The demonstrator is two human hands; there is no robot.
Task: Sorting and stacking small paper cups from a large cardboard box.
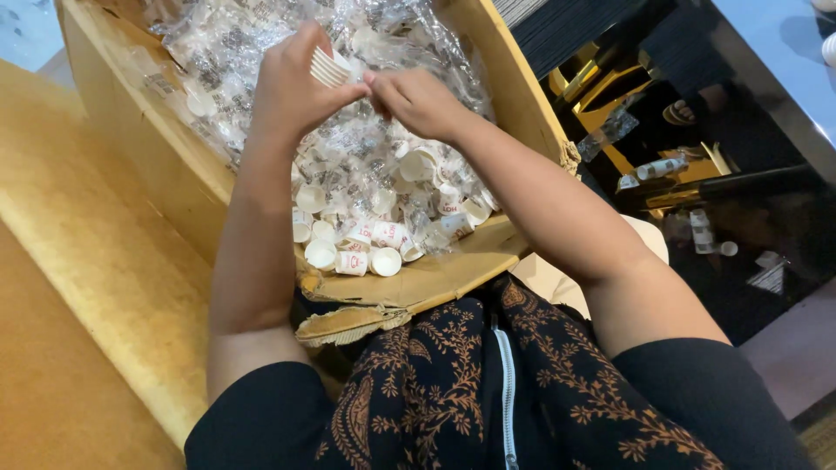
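Observation:
My left hand point(292, 87) is closed around a short stack of small white paper cups point(329, 67), held above an open cardboard box point(514, 96). My right hand point(418, 103) meets it from the right, fingertips pinched at the rim of the stack. Under both hands the box holds several loose small white cups point(353, 252) with red print and many clear plastic wrappers point(226, 43) piled toward the far end.
The box's torn front flap point(366, 318) rests against my lap, which is covered by dark patterned cloth. A tan surface point(78, 261) runs along the left. On the right, a dark glossy table point(766, 87) reflects bottles and yellow furniture.

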